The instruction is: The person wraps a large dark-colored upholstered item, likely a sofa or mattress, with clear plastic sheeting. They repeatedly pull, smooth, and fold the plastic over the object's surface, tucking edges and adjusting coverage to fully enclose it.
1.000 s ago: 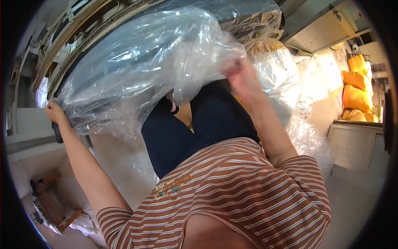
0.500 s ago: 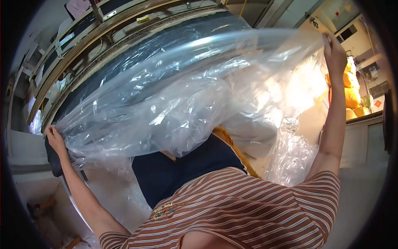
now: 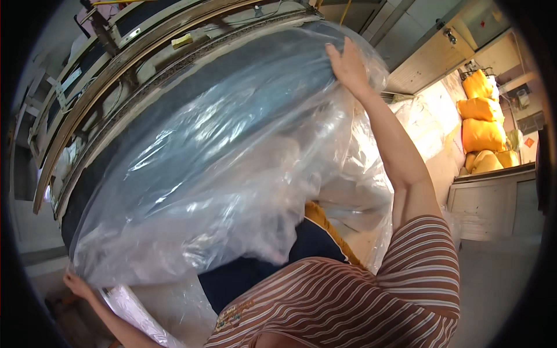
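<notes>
A large clear plastic sheet [image 3: 191, 168] lies spread and rumpled over a long dark table surface [image 3: 139, 110], its near part draping toward my body. My left hand [image 3: 76, 285] is closed on the sheet's corner at the near left, beyond the table's end. At the far right of the table, my right hand [image 3: 350, 65] rests on the film with its fingers apart. Folds of the sheet hang below my right forearm.
Wooden and metal rails [image 3: 116, 69] run along the table's far side, with a small yellow item [image 3: 181, 40] on them. Yellow bundles [image 3: 484, 134] are stacked at the right, beside a door [image 3: 432, 58]. Rolled shiny plastic [image 3: 139, 319] lies low at the left.
My right hand has moved left and come down onto the table, its grip now released. My left hand has moved lower, and the raised sheet has settled over the dark surface.
</notes>
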`<state>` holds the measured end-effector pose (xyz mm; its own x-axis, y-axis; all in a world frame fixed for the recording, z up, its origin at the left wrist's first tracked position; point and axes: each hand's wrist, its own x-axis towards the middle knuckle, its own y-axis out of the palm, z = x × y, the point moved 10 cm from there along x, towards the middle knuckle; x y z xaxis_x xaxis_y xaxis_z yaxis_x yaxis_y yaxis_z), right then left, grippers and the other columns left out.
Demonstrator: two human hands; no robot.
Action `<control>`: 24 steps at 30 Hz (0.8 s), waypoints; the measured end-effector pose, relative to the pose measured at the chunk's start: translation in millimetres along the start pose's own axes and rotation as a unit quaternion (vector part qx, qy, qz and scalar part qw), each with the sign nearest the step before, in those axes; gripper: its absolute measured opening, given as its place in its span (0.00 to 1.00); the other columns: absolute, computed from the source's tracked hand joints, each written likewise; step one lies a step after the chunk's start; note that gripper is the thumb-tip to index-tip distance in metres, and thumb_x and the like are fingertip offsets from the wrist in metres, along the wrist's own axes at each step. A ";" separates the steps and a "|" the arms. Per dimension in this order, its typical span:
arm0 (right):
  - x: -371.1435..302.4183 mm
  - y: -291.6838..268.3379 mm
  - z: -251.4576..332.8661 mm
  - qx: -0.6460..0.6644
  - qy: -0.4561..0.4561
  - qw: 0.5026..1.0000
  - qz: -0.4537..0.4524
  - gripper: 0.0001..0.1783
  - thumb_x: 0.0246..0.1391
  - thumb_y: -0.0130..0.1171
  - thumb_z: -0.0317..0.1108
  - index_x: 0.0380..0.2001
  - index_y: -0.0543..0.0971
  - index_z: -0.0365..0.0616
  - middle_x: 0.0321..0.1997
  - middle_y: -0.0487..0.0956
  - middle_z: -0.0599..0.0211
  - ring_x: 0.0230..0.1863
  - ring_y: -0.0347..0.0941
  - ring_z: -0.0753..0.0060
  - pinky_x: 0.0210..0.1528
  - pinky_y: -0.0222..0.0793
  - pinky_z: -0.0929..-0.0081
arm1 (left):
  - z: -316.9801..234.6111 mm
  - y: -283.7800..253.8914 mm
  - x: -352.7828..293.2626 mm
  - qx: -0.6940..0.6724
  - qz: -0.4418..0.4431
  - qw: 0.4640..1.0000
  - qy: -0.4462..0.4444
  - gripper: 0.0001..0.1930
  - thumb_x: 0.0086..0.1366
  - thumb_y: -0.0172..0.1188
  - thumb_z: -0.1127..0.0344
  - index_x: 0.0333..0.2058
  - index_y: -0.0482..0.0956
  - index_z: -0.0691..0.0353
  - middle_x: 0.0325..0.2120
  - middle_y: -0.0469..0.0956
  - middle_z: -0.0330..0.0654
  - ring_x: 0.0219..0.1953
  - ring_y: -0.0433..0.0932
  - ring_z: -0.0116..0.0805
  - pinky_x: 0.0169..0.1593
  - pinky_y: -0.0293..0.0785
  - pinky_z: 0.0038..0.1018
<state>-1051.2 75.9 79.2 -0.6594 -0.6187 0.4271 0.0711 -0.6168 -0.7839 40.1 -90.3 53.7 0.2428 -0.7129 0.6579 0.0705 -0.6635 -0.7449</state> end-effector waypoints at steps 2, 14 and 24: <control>8.5 24.0 -23.1 -0.117 -0.012 0.993 0.006 0.38 0.55 0.43 0.60 0.60 0.61 0.44 0.62 0.63 0.48 0.61 0.59 0.44 0.62 0.53 0.60 | 18.2 -17.3 7.7 -0.001 0.025 0.999 0.021 0.15 0.68 0.45 0.59 0.46 0.70 0.63 0.42 0.74 0.54 0.44 0.73 0.54 0.46 0.67 0.39; 33.1 -12.3 58.8 0.007 -0.249 0.968 -0.026 0.12 0.55 0.50 0.37 0.38 0.77 0.44 0.45 0.75 0.60 0.47 0.71 0.53 0.49 0.67 0.62 | -54.5 26.6 -14.9 -0.009 0.087 0.996 -0.030 0.19 0.69 0.44 0.55 0.47 0.69 0.65 0.43 0.74 0.56 0.45 0.72 0.55 0.46 0.66 0.41; -99.1 22.3 129.4 0.064 -0.401 0.913 0.043 0.17 0.55 0.51 0.38 0.47 0.74 0.42 0.51 0.74 0.61 0.50 0.71 0.57 0.50 0.66 0.65 | 150.1 -76.3 83.4 -0.306 0.034 0.921 -0.240 0.21 0.63 0.55 0.56 0.50 0.72 0.64 0.48 0.72 0.48 0.45 0.73 0.41 0.46 0.73 0.34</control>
<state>-887.5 60.5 77.7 0.1089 -0.7936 0.5987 0.2178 -0.5686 -0.7933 200.2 -65.1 148.7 0.6366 -0.6722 0.3780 -0.4826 -0.7296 -0.4846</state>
